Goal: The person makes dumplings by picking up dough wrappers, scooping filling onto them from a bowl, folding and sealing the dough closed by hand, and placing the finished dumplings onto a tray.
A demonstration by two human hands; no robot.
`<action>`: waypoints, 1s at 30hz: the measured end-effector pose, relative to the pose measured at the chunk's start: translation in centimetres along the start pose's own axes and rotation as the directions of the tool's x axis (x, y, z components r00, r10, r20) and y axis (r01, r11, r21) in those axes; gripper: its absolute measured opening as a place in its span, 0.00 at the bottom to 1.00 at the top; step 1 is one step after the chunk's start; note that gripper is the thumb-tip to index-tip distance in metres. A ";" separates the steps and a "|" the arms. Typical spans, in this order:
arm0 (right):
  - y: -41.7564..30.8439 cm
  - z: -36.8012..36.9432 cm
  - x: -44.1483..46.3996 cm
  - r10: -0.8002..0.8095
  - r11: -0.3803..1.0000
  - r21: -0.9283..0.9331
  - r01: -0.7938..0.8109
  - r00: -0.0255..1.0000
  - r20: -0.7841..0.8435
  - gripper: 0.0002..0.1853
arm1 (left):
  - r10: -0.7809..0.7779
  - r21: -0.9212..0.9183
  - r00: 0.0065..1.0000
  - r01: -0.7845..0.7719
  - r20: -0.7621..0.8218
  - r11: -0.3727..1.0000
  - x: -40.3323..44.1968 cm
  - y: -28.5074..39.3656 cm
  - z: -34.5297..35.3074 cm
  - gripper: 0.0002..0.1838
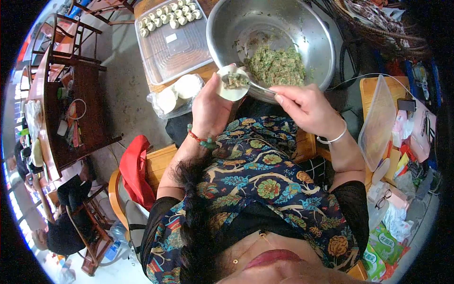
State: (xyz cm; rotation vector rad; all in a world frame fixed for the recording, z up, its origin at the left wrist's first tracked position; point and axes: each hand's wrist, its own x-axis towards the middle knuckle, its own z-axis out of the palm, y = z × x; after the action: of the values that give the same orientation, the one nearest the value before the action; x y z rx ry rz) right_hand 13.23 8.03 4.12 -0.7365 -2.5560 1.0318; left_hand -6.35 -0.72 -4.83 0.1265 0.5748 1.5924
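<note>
Grey floor (127,78) all round from where I stand. Steel bowl (322,52) holds green filling (276,65). By the bowl's near rim: left hand (208,105), fingers cradling round wrapper (231,95); right hand (307,108), fingers pinching metal utensil (261,88). Tray (163,64) with dumplings (173,23) beside bowl.

Steel bowl (295,23) and plastic tray (163,57) cut off at top edge, fingers of left hand (206,108) partly hidden behind wrapper (231,94), tip of metal utensil (261,88) obscured by filling (233,81), handle end lost inside right hand (305,108), folds on dumplings (173,23) too small to tell.
</note>
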 end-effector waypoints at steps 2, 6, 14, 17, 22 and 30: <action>-0.6 -1.0 -0.1 0.066 0.997 0.052 -0.064 0.997 -0.044 0.11 | 0.027 -0.015 1.000 -0.027 0.003 1.000 0.1 0.1 -0.1 0.27; 0.7 -3.1 0.0 0.234 0.968 -0.067 -0.241 0.968 -0.094 0.11 | 0.034 0.015 0.999 -0.034 -0.008 0.999 0.3 0.3 -0.4 0.27; 8.3 -1.3 -0.5 0.269 0.622 -0.767 -0.157 0.963 0.021 0.08 | 0.006 -0.015 0.999 -0.005 0.048 1.000 0.4 0.0 -1.3 0.29; 9.7 0.2 0.1 0.316 0.647 -0.750 -0.139 0.944 0.098 0.09 | -0.011 -0.021 0.999 0.011 0.033 1.000 0.3 -0.1 -1.2 0.29; 9.9 0.7 0.9 0.421 0.655 -0.749 -0.102 0.872 0.249 0.16 | -0.021 -0.009 0.999 0.022 0.032 1.000 0.0 0.3 -0.7 0.30; 2.8 1.4 1.9 -0.470 0.823 -0.355 0.443 0.882 0.011 0.22 | -0.085 -0.022 0.995 0.086 0.047 0.996 -0.4 0.4 -0.9 0.30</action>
State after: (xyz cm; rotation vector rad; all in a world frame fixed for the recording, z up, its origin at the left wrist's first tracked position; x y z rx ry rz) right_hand 12.03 10.06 1.31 -0.1962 -2.6789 0.3910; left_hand -7.06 -1.33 -5.33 0.1183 0.5183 1.5088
